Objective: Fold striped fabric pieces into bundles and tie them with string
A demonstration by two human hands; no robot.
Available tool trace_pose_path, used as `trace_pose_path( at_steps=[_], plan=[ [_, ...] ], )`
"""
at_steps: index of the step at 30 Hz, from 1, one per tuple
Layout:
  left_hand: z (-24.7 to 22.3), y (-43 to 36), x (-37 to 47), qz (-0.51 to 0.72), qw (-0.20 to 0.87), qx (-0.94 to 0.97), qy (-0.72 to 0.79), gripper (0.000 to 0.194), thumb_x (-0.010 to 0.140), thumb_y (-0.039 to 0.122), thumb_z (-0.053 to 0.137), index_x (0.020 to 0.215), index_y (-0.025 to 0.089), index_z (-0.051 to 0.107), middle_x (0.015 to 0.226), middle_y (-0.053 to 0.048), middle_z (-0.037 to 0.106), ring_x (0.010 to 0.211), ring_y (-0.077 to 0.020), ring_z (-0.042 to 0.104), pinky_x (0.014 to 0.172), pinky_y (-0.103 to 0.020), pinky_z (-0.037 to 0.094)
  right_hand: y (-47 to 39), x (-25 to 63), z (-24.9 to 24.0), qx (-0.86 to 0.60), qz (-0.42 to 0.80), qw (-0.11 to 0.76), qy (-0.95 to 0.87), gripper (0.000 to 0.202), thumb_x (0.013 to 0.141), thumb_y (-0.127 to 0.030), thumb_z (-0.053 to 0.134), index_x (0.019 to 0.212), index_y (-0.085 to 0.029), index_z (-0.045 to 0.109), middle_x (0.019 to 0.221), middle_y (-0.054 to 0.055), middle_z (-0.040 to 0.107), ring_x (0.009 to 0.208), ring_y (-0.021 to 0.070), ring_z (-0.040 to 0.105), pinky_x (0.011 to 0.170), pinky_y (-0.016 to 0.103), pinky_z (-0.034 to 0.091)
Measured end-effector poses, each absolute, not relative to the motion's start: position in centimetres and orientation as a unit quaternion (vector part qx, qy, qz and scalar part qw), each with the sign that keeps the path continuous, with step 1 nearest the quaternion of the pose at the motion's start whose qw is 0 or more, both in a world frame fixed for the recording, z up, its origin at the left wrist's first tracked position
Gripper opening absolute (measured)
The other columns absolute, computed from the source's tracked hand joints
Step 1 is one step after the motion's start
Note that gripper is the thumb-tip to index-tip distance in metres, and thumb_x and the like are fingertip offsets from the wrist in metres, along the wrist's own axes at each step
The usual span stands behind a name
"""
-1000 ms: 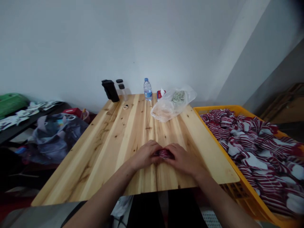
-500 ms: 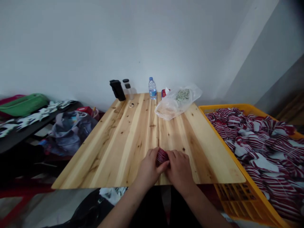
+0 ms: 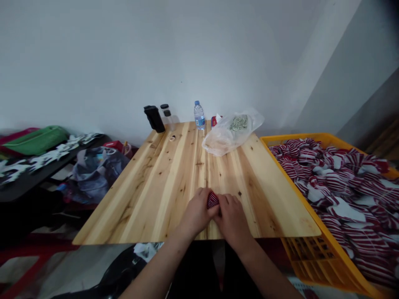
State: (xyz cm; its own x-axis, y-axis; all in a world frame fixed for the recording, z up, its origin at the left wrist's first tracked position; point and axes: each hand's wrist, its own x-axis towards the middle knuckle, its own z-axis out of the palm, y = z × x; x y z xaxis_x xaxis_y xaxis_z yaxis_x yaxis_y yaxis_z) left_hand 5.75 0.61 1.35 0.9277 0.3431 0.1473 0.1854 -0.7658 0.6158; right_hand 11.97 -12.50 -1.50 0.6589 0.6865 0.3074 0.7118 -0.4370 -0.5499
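Observation:
A small maroon-and-white striped sock [image 3: 212, 200], bunched into a tight bundle, is held just above the near part of the wooden table [image 3: 149, 199]. My left hand [image 3: 199, 212] wraps its left side, thumb pressed across the near face. From the other side my right hand [image 3: 231, 216] grips it with curled fingers. Only the striped top of the bundle shows; the fingers cover the rest. To the right stands a yellow plastic crate [image 3: 335, 265] heaped with striped socks [image 3: 358, 199] of the same pattern.
Along the table's far edge are a black tumbler [image 3: 154, 119], a clear bottle [image 3: 167, 116], a water bottle [image 3: 199, 115] and a plastic bag [image 3: 222, 139] holding pale green rings [image 3: 238, 122]. A tape roll [image 3: 172, 138] lies nearby. A grey bag [image 3: 98, 170] sits left of the table.
Both hands stay closed around the striped bundle, with slight shifts of the fingers. The camera view has tilted and moved a little.

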Motion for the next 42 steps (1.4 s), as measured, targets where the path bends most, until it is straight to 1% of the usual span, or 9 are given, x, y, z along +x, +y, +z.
trace_pose_path(
  at_steps=[6, 9, 12, 18, 24, 28, 32, 36, 42],
  plan=[
    [2.0, 0.3, 5.9, 0.115, 0.292, 0.941, 0.127, 0.022, 0.085, 0.023, 0.058, 0.108, 0.021, 0.059, 0.1, -0.006, 0.059, 0.095, -0.0217, 0.059, 0.083, -0.034, 0.048, -12.5, 12.0, -2.1, -0.818, -0.012, 0.38, -0.431, 0.041, 0.086, -0.018, 0.059, 0.125, -0.016, 0.046, 0.107, 0.011, 0.059, 0.098, 0.0277, 0.053, 0.086, 0.045, 0.048],
    [2.3, 0.6, 6.1, 0.102, 0.296, 0.944, 0.107, 0.021, 0.087, 0.023, 0.057, 0.108, 0.022, 0.059, 0.101, -0.006, 0.059, 0.094, -0.0207, 0.06, 0.083, -0.033, 0.048, -12.4, 12.2, -2.3, -0.819, -0.009, 0.388, -0.424, 0.034, 0.086, -0.018, 0.059, 0.118, -0.017, 0.048, 0.105, 0.011, 0.06, 0.098, 0.0275, 0.053, 0.086, 0.046, 0.048],
    [2.3, 1.1, 6.4, 0.082, 0.298, 0.947, 0.086, 0.012, 0.088, 0.024, 0.055, 0.098, 0.022, 0.062, 0.095, -0.004, 0.058, 0.088, -0.0191, 0.06, 0.079, -0.03, 0.048, -12.2, 12.2, -2.4, -0.823, -0.008, 0.39, -0.413, 0.028, 0.083, -0.02, 0.061, 0.109, -0.02, 0.05, 0.102, 0.009, 0.059, 0.097, 0.0277, 0.054, 0.084, 0.045, 0.048],
    [3.4, 1.2, 6.7, 0.085, 0.276, 0.954, 0.084, 0.006, 0.086, 0.024, 0.055, 0.089, 0.021, 0.06, 0.088, -0.002, 0.056, 0.083, -0.0181, 0.058, 0.073, -0.029, 0.046, -12.4, 11.9, -1.6, -0.834, -0.019, 0.39, -0.389, 0.024, 0.082, -0.02, 0.058, 0.105, -0.019, 0.051, 0.097, 0.008, 0.059, 0.094, 0.0269, 0.055, 0.082, 0.042, 0.047],
    [3.6, 0.6, 7.1, 0.061, 0.261, 0.961, 0.073, 0.016, 0.084, 0.028, 0.06, 0.098, 0.022, 0.061, 0.093, -0.003, 0.056, 0.086, -0.0194, 0.06, 0.075, -0.03, 0.047, -12.6, 12.0, -1.3, -0.853, -0.021, 0.35, -0.388, 0.037, 0.082, -0.022, 0.059, 0.118, -0.019, 0.05, 0.102, 0.009, 0.063, 0.096, 0.0277, 0.057, 0.085, 0.043, 0.045],
    [2.3, 0.4, 7.6, 0.063, 0.251, 0.962, 0.087, 0.01, 0.085, 0.026, 0.056, 0.092, 0.021, 0.06, 0.091, -0.003, 0.056, 0.083, -0.0193, 0.059, 0.073, -0.03, 0.046, -12.8, 12.1, -2.0, -0.856, -0.018, 0.336, -0.394, 0.042, 0.082, -0.02, 0.061, 0.122, -0.017, 0.048, 0.108, 0.012, 0.063, 0.101, 0.0291, 0.056, 0.088, 0.045, 0.044],
    [1.9, 0.9, 7.5, 0.076, 0.271, 0.958, 0.062, 0.01, 0.086, 0.029, 0.058, 0.091, 0.02, 0.06, 0.09, -0.002, 0.055, 0.083, -0.0184, 0.058, 0.072, -0.029, 0.045, -14.6, 13.9, -1.4, -0.794, 0.053, 0.369, -0.479, 0.055, 0.082, -0.021, 0.067, 0.13, -0.018, 0.042, 0.121, 0.012, 0.058, 0.113, 0.0268, 0.054, 0.095, 0.043, 0.045],
    [2.4, 1.6, 7.5, 0.057, 0.299, 0.953, 0.004, 0.019, 0.086, 0.036, 0.061, 0.095, 0.02, 0.062, 0.089, -0.002, 0.055, 0.084, -0.0185, 0.057, 0.074, -0.029, 0.044, -16.0, 17.2, 0.0, -0.745, 0.119, 0.344, -0.56, 0.071, 0.075, -0.026, 0.078, 0.134, -0.022, 0.038, 0.129, 0.011, 0.053, 0.117, 0.0248, 0.054, 0.096, 0.04, 0.047],
    [2.9, 1.9, 7.6, 0.033, 0.316, 0.948, 0.0, 0.022, 0.086, 0.038, 0.063, 0.098, 0.02, 0.064, 0.091, -0.003, 0.057, 0.086, -0.0191, 0.057, 0.077, -0.031, 0.045, -14.8, 19.6, 0.5, -0.706, 0.155, 0.335, -0.604, 0.057, 0.078, -0.025, 0.076, 0.126, -0.022, 0.047, 0.119, 0.008, 0.06, 0.108, 0.0238, 0.06, 0.093, 0.04, 0.049]
  ],
)
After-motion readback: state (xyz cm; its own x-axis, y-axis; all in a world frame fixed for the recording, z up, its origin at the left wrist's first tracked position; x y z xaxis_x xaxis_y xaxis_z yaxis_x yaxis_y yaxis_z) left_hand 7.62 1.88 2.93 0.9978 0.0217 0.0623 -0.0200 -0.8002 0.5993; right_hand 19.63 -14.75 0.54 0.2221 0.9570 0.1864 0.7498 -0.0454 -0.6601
